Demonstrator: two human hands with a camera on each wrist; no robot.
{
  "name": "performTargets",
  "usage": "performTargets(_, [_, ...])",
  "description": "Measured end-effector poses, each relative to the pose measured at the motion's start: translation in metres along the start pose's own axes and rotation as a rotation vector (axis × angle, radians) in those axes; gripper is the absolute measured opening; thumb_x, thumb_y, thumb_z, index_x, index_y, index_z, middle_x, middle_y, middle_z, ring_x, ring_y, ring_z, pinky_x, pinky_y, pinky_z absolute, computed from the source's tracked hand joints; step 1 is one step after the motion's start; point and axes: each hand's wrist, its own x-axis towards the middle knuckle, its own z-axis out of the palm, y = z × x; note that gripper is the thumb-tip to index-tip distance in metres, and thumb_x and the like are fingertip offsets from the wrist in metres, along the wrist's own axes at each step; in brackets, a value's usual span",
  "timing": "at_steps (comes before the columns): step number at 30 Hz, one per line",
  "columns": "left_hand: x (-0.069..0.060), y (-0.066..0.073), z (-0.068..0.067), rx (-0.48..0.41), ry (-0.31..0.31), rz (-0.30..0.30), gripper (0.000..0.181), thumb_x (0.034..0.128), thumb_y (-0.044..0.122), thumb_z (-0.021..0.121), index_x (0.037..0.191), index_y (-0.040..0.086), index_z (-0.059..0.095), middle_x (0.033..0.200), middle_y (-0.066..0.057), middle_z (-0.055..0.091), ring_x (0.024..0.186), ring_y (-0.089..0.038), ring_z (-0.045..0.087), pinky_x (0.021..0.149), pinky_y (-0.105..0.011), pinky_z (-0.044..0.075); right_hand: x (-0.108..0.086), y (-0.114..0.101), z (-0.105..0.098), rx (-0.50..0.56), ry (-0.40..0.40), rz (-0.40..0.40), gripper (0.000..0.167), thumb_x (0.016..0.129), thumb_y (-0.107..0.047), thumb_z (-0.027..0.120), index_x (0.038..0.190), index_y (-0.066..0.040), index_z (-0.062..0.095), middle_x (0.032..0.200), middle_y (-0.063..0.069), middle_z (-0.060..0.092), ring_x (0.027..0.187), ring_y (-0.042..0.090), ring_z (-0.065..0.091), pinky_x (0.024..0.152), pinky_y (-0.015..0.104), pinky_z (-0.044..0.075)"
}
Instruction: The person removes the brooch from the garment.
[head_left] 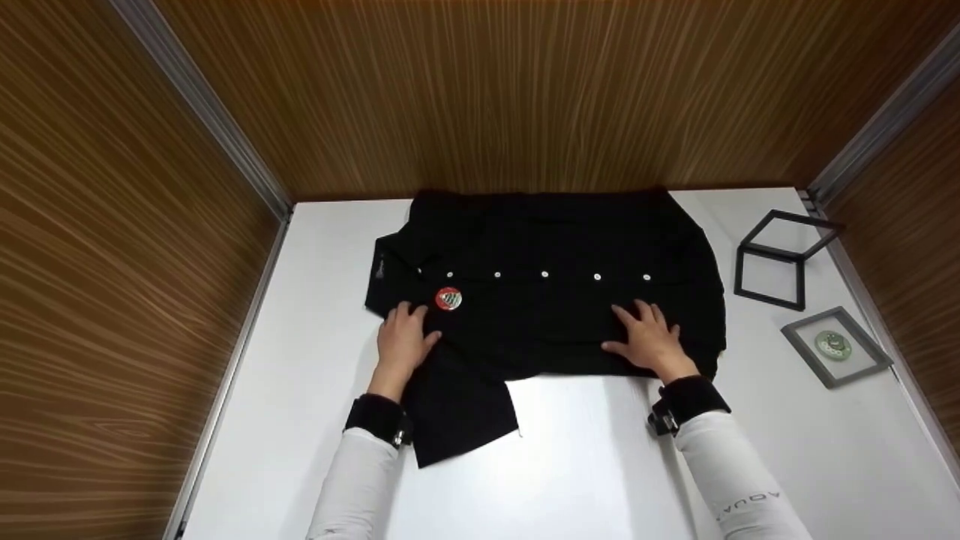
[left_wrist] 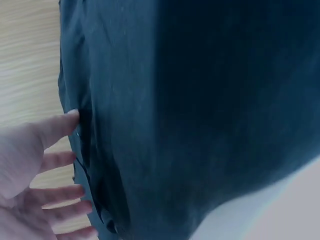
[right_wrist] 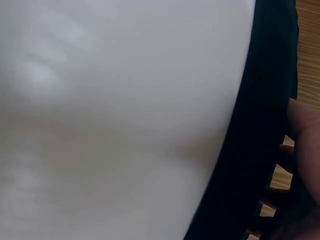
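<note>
A black button-up shirt (head_left: 570, 232) lies spread sideways, collar (head_left: 382, 274) to the left, with a row of white buttons across it. A round red badge (head_left: 448, 298) sits near the collar. One short sleeve (head_left: 461, 420) points toward me. My left hand (head_left: 402, 341) rests on the shirt beside the badge, fingers apart. On the shirt's lower right part my right hand (head_left: 651, 341) lies with spread fingers. In the left wrist view, the left fingertips touch dark cloth (left_wrist: 115, 100). The right wrist view shows the right hand (right_wrist: 310, 160) at the cloth edge, partly cut off.
On the right of the white table (head_left: 585, 450) stands a dark hinged frame (head_left: 769, 300), opened out. Nearer lies a grey frame (head_left: 861, 374) with a green round piece (head_left: 833, 345) in it. Wood-grain panels (head_left: 480, 90) enclose the back and sides.
</note>
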Motion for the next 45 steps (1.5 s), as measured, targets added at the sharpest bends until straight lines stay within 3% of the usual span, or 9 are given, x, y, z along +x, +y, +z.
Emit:
performTargets(3, [0.007, -0.004, 0.000, -0.028, 0.037, 0.018, 0.056, 0.0845, 0.029, 0.079, 0.128, -0.002, 0.061, 0.130, -0.025, 0.052, 0.122, -0.039, 0.049, 0.101, -0.048, 0.042, 0.001, 0.003, 0.001, 0.011, -0.011, 0.004, 0.080, 0.088, -0.045, 0.070, 0.151, -0.010, 0.036, 0.154, 0.029, 0.018, 0.139, 0.056, 0.011, 0.098, 0.081, 0.013])
performTargets(5, [0.011, -0.006, -0.001, -0.030, 0.028, 0.034, 0.059, 0.0856, 0.029, 0.078, 0.130, -0.004, 0.058, 0.134, -0.026, 0.050, 0.128, -0.040, 0.045, 0.106, -0.047, 0.038, 0.001, 0.005, 0.000, 0.022, -0.013, 0.000, 0.081, 0.087, -0.045, 0.072, 0.151, -0.011, 0.036, 0.154, 0.028, 0.017, 0.139, 0.057, 0.010, 0.098, 0.081, 0.013])
performTargets(7, [0.014, -0.007, -0.001, -0.014, -0.031, 0.038, 0.065, 0.0874, 0.033, 0.075, 0.135, -0.005, 0.053, 0.141, -0.026, 0.046, 0.133, -0.040, 0.040, 0.109, -0.048, 0.034, 0.001, 0.008, 0.000, 0.029, -0.015, -0.004, 0.083, 0.086, -0.045, 0.073, 0.152, -0.011, 0.035, 0.155, 0.028, 0.017, 0.139, 0.057, 0.009, 0.098, 0.081, 0.012])
performTargets(12, [0.017, -0.008, 0.000, 0.043, -0.265, -0.011, 0.082, 0.0884, 0.048, 0.069, 0.147, -0.001, 0.040, 0.154, -0.022, 0.032, 0.143, -0.039, 0.024, 0.112, -0.055, 0.026, 0.000, 0.013, -0.002, 0.030, -0.020, -0.007, 0.086, 0.084, -0.047, 0.074, 0.152, -0.012, 0.035, 0.155, 0.026, 0.016, 0.139, 0.057, 0.008, 0.097, 0.082, 0.012])
performTargets(16, [0.018, -0.007, -0.001, 0.043, -0.349, -0.036, 0.087, 0.0870, 0.052, 0.069, 0.149, 0.000, 0.036, 0.157, -0.020, 0.025, 0.145, -0.038, 0.018, 0.114, -0.055, 0.021, -0.002, 0.017, -0.004, 0.015, -0.028, 0.021, 0.090, 0.082, -0.054, 0.073, 0.153, -0.015, 0.033, 0.157, 0.023, 0.015, 0.140, 0.056, 0.007, 0.095, 0.083, 0.010])
performTargets(25, [0.015, -0.002, 0.000, 0.036, -0.354, -0.038, 0.089, 0.0859, 0.052, 0.070, 0.150, 0.001, 0.036, 0.158, -0.019, 0.024, 0.146, -0.037, 0.016, 0.115, -0.054, 0.020, -0.010, 0.024, -0.007, 0.023, -0.042, 0.018, 0.092, 0.082, -0.056, 0.072, 0.154, -0.015, 0.032, 0.158, 0.023, 0.013, 0.139, 0.058, 0.006, 0.094, 0.084, 0.008])
performTargets(36, [0.008, 0.002, 0.005, 0.034, -0.318, -0.016, 0.089, 0.0852, 0.054, 0.070, 0.149, 0.001, 0.038, 0.157, -0.019, 0.028, 0.145, -0.037, 0.020, 0.114, -0.054, 0.022, -0.017, 0.030, -0.007, 0.026, -0.037, 0.014, 0.091, 0.082, -0.055, 0.072, 0.153, -0.015, 0.032, 0.158, 0.023, 0.013, 0.139, 0.058, 0.006, 0.094, 0.085, 0.007])
performTargets(45, [0.003, 0.008, 0.001, 0.059, -0.315, -0.017, 0.087, 0.0851, 0.052, 0.071, 0.147, 0.000, 0.040, 0.155, -0.020, 0.030, 0.144, -0.038, 0.022, 0.113, -0.055, 0.024, -0.020, 0.029, -0.006, 0.018, -0.036, 0.017, 0.091, 0.082, -0.056, 0.072, 0.153, -0.015, 0.033, 0.158, 0.023, 0.015, 0.139, 0.057, 0.008, 0.094, 0.085, 0.009])
